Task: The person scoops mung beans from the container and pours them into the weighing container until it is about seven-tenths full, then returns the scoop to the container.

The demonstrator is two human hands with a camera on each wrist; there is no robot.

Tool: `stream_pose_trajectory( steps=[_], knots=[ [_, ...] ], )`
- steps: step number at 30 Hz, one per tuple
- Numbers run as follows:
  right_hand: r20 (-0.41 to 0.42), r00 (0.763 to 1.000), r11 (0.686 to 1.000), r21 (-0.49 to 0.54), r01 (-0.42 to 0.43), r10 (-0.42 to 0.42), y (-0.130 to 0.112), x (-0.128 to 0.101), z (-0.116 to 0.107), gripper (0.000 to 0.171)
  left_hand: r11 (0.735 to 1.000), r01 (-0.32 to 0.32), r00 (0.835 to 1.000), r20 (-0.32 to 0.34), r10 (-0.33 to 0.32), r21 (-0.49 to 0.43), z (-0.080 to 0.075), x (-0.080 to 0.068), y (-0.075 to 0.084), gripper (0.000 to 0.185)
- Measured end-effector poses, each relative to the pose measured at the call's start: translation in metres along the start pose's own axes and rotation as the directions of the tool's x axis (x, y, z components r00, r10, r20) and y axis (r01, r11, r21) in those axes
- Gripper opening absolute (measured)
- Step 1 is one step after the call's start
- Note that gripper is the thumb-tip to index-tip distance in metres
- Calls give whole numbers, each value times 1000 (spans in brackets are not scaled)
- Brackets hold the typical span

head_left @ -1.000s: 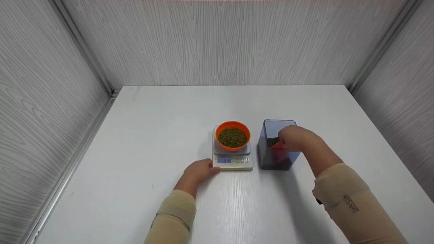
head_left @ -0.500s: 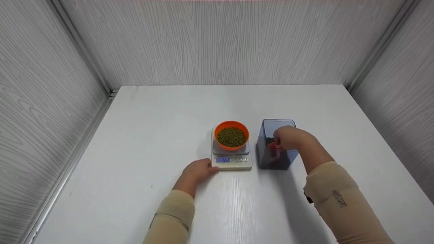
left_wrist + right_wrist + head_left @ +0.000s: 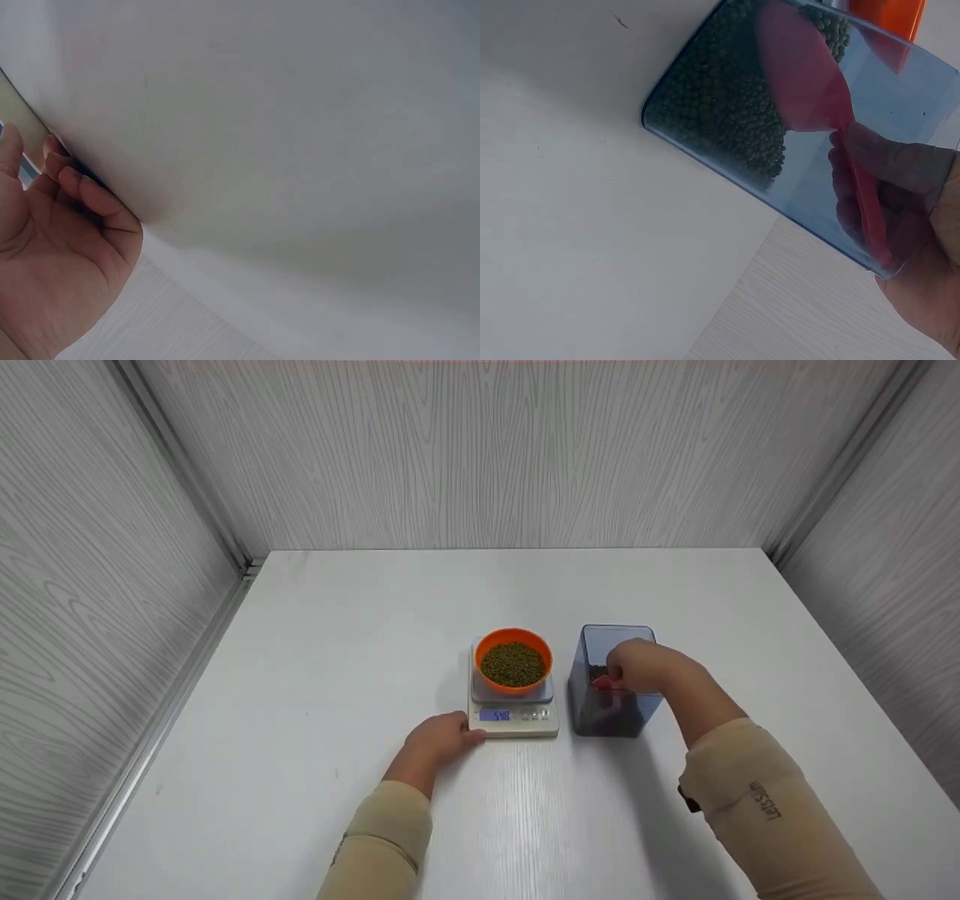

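Observation:
An orange bowl [image 3: 514, 661] holding green mung beans [image 3: 513, 664] rests on a white kitchen scale [image 3: 534, 725], whose display is lit. At the scale's front left corner my left hand [image 3: 441, 739] grips the edge, thumb along the front; its fingers are curled in the left wrist view. To the right stands a tall, see-through bluish container [image 3: 609, 724] with more mung beans [image 3: 750, 139] in it. My right hand [image 3: 646, 667] reaches into its top and holds a red scoop [image 3: 799, 67] by the handle. The scoop's head lies against the beans inside.
The white table [image 3: 360, 622] stretches out on both sides of the scale and container. Grey wood-grain panels [image 3: 517, 457] wall it in at the back, left and right. The container stands close beside the scale.
My right hand has shifted slightly left inside the container, and less of the red scoop shows in the head view. The left hand, scale and bowl stay in place.

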State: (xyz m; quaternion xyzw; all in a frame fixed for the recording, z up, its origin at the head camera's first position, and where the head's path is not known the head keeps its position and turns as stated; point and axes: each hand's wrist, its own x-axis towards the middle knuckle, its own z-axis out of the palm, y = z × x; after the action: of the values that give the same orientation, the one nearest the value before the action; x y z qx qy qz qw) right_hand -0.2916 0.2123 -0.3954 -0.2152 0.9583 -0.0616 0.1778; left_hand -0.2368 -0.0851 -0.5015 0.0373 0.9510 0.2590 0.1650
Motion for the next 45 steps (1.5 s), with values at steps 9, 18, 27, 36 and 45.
stream_pose_trajectory(
  steps=[9, 18, 27, 36, 45],
  knots=[
    [-54, 997, 999, 14, 48, -47, 8, -6, -3, 7, 1000, 10, 1000, 7, -10, 8, 0, 0, 0, 32],
    [-177, 979, 992, 55, 116, -105, 18, -13, -3, 5, 1000, 10, 1000, 0, -10, 1, 1, 0, -1, 32],
    [-241, 964, 988, 80, 132, -109, 24, -24, -4, 7, 1000, 1, 1000, 1, -1, 14, 1, 0, -1, 33],
    [-273, 958, 969, 202, 144, -85, 39, -33, 0, 5, 1000, 4, 1000, -12, -5, -5, 2, -2, -1, 33],
    [-294, 955, 949, 289, 129, -40, 50, -39, 4, 8, 1000, 2, 1000, -15, -2, 0, 1, -2, -1, 34]
  ],
)
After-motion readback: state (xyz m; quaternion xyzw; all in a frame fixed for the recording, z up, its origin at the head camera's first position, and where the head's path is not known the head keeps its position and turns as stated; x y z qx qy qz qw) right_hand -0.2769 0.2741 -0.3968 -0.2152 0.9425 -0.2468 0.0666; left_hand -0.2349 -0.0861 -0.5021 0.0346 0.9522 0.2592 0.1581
